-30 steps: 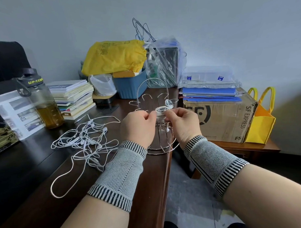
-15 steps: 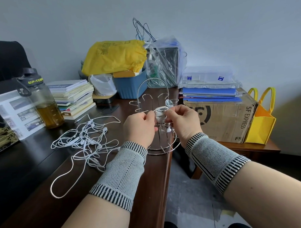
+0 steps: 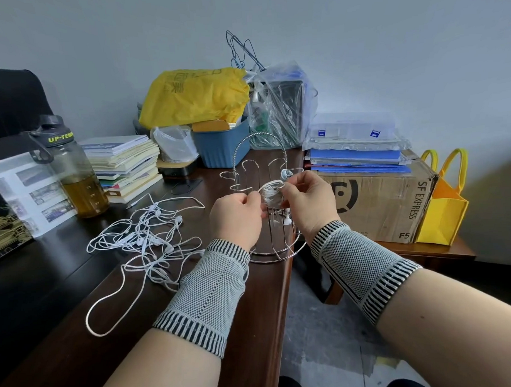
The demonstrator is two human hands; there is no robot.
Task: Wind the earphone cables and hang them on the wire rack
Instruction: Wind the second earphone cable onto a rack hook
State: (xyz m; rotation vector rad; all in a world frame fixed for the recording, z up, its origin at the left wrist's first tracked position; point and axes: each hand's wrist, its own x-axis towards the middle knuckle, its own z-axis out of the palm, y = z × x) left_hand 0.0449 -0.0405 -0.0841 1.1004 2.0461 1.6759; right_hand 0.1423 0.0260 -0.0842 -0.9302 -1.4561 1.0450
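Note:
A wound white earphone bundle is held between both hands, just in front of the chrome wire rack standing at the desk's right edge. My left hand pinches the bundle's left side and a loop of cable rising from it. My right hand pinches its right side with curled fingers. Another wound earphone hangs on a rack arm behind my right hand. A tangle of loose white earphone cables lies on the dark desk to the left.
A water bottle and a stack of books stand at the left. A blue basket with a yellow bag and plastic bags sits behind the rack. A cardboard box and yellow tote are right of the desk edge.
Both hands have risen slightly with the bundle and stay close to the rack. A cable loop now arcs over the top of the bundle between the fingers.

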